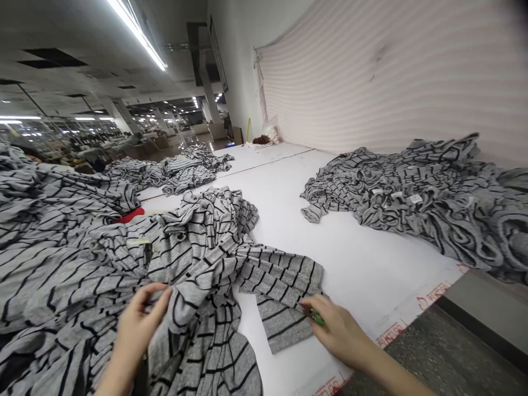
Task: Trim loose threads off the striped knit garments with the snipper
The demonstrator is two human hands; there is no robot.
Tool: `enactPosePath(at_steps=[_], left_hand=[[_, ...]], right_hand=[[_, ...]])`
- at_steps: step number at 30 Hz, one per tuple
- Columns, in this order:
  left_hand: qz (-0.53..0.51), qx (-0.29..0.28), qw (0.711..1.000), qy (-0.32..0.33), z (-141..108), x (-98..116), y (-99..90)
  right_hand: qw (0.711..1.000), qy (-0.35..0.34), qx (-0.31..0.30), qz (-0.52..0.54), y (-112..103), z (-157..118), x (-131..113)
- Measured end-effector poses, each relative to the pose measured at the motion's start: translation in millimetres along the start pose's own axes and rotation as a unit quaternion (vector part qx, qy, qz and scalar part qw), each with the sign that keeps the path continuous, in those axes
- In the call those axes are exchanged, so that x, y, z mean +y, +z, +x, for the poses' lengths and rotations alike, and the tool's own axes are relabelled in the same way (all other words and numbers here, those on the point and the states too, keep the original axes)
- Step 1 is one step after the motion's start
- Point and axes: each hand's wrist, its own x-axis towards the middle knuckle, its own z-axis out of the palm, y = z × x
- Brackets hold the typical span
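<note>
Pinching, at seven o'clock: person's left hand, on grey, black-striped knit garment there, apparently to steady it. Gripping, five o'clock: right hand, small green-and-dark tool, apparently for control.

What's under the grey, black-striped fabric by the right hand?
A flat white table surface shows beside the grey, black-striped fabric near the right hand. The area directly beneath is covered; whatever else might be there can't be seen.
</note>
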Motion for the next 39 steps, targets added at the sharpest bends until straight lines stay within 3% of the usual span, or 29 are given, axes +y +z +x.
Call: enactPosePath(at_steps=[3,6,9,12,15,18,20,22,24,25,27,28,30,32,36,39], left_hand=[[0.103,-0.120,0.980,0.116,-6,-20,17.5],[0.152,-0.159,0.960,0.170,-13,-15,32.8],[0.234,-0.094,0.946,0.206,-17,2,35.9],[0.330,0.010,0.897,0.293,-20,12,37.7],[0.339,-0.010,0.873,0.351,-19,13,42.5],[0.324,-0.051,0.887,0.326,-15,13,41.8],[0.314,-0.039,0.896,0.313,-19,18,37.7],[0.281,-0.006,0.905,0.320,-33,29,37.5],[0.212,-0.017,0.918,0.334,-57,42,49.0],[0.163,-0.069,0.925,0.337,-69,48,60.4],[0.094,-0.254,0.922,0.278,-87,56,91.7],[0.073,-0.278,0.933,0.217,-90,58,108.8],[0.076,-0.248,0.951,0.166,-82,56,137.7],[0.080,-0.207,0.967,0.127,-61,48,152.1],[0.077,-0.162,0.980,0.081,-26,28,143.6],[0.063,-0.177,0.980,0.059,-27,21,135.9]], right_hand=[[0.992,-0.017,0.011,-0.128,7,4,7],[0.981,-0.025,0.028,-0.189,7,13,15],[0.984,-0.028,0.047,-0.172,-4,23,18],[0.986,-0.033,0.063,-0.149,-11,27,14],[0.989,-0.059,0.043,-0.126,-5,25,10],[0.988,-0.038,0.020,-0.148,8,26,11],[0.987,-0.013,0.024,-0.159,9,30,14],[0.988,-0.004,0.037,-0.148,5,37,18],[0.990,0.003,0.052,-0.134,-1,45,20],[0.990,0.007,0.059,-0.129,-2,50,21],[0.991,0.013,0.066,-0.120,0,57,23],[0.991,0.015,0.066,-0.115,2,60,25],[0.993,0.012,0.058,-0.103,5,63,28],[0.995,0.004,0.046,-0.084,-1,62,31],[1.000,-0.023,0.012,-0.011,-43,50,31],[0.998,-0.018,-0.005,0.057,-74,43,26]])
